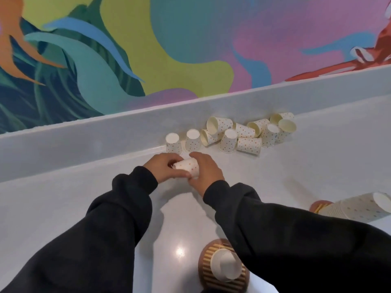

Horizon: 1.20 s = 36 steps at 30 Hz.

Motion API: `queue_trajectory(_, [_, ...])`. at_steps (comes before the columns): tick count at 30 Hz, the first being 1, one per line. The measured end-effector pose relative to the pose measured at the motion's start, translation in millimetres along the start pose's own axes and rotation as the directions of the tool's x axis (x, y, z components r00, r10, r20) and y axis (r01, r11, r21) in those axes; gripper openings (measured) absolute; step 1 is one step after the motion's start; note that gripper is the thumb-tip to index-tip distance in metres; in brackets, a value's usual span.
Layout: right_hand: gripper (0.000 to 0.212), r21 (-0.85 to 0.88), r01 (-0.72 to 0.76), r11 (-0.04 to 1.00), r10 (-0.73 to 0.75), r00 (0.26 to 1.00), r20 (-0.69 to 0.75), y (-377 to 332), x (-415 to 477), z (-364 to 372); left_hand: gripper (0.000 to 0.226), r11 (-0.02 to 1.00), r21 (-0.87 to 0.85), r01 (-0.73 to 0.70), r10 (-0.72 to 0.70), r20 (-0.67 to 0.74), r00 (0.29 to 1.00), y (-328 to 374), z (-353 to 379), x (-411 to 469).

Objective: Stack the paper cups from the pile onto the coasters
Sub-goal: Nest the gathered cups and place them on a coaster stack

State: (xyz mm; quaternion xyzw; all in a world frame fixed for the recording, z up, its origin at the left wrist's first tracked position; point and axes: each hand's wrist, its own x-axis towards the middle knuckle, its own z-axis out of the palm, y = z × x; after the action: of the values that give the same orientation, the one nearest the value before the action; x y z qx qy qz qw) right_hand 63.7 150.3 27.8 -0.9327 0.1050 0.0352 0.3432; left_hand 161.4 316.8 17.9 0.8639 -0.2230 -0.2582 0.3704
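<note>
While left hand (161,168) and right hand (208,172) both clasp dotted cup (187,166), pile (248,145) markings too blurred to read.

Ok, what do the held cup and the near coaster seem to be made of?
The held cup, gripped by the left hand and right hand: thin paper, matte white with coloured dots, as printed disposable cups look. The near coaster: probably wood or bamboo, brown disc with pale parallel slats; too blurred to be sure.
</note>
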Motion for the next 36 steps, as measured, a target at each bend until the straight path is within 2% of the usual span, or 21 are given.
queue_trajectory(1, [0.063,0.06,-0.053,0.997,0.057,0.997,-0.056,4,3,0,0.044,0.994,-0.106,-0.014,0.013,-0.006,1.0,6,-5,2])
queue_trajectory(3, [0.062,0.189,-0.168,0.968,0.191,0.975,-0.114,9,7,-1,0.04,0.97,-0.241,-0.034,-0.005,-0.163,0.987,10,-11,14])
queue_trajectory(5, [0.071,0.281,-0.258,0.924,0.296,0.95,-0.101,16,12,0,0.034,0.994,-0.11,-0.023,-0.023,-0.399,0.917,2,-13,35])
queue_trajectory(6, [0.073,0.323,-0.294,0.9,0.334,0.94,-0.074,19,13,0,0.04,1.0,0.012,0.022,-0.015,-0.443,0.896,-4,-13,47])
queue_trajectory(9, [0.067,0.388,-0.358,0.849,0.388,0.922,0.001,26,12,5,0.064,0.964,0.245,0.106,-0.021,-0.327,0.945,-22,-5,74])
queue_trajectory(11, [0.062,0.445,-0.405,0.799,0.433,0.9,0.041,31,11,9,0.067,0.965,0.248,0.081,-0.014,-0.261,0.965,-26,5,80])
queue_trajectory(13, [0.06,0.524,-0.453,0.722,0.486,0.87,0.083,36,9,12,0.06,0.981,0.18,0.077,-0.022,-0.29,0.957,-24,15,79])
queue_trajectory(15, [0.059,0.541,-0.481,0.69,0.504,0.856,0.117,41,8,15,0.052,0.991,0.087,0.097,-0.063,-0.328,0.943,-20,20,74])
queue_trajectory(19, [0.069,0.55,-0.503,0.667,0.508,0.847,0.158,46,7,20,0.038,0.964,-0.253,0.085,-0.186,-0.412,0.892,-10,12,56])
queue_trajectory(22, [0.069,0.655,-0.503,0.564,0.508,0.837,0.204,43,8,19,0.031,0.909,-0.416,0.02,-0.17,-0.325,0.93,6,7,41])
queue_trajectory(24, [0.071,0.723,-0.494,0.484,0.483,0.839,0.25,38,9,15,0.033,0.897,-0.441,0.03,-0.149,-0.239,0.959,13,10,36])
queue_trajectory(26, [0.073,0.733,-0.478,0.484,0.455,0.853,0.256,32,10,11,0.036,0.901,-0.43,0.06,-0.151,-0.181,0.972,17,15,35])
queue_trajectory(27, [0.079,0.741,-0.474,0.475,0.447,0.856,0.261,30,11,10,0.038,0.895,-0.44,0.073,-0.159,-0.161,0.974,18,18,35])
queue_trajectory(30, [0.126,0.751,-0.5,0.432,0.479,0.832,0.278,24,15,9,0.042,0.904,-0.412,0.115,-0.172,-0.103,0.98,25,22,35])
queue_trajectory(31, [0.135,0.752,-0.496,0.435,0.489,0.831,0.265,26,18,9,0.042,0.914,-0.387,0.119,-0.161,-0.078,0.984,28,23,36])
queue_trajectory(33, [0.124,0.741,-0.483,0.466,0.479,0.842,0.247,28,22,4,0.038,0.926,-0.361,0.113,-0.129,-0.019,0.992,33,22,37])
queue_trajectory(35, [0.091,0.726,-0.478,0.494,0.481,0.846,0.23,31,23,-2,0.029,0.93,-0.351,0.113,-0.112,0.023,0.993,34,17,45])
queue_trajectory(36, [0.079,0.724,-0.482,0.493,0.491,0.841,0.226,34,22,-5,0.028,0.942,-0.321,0.094,-0.1,-0.003,0.995,34,15,53])
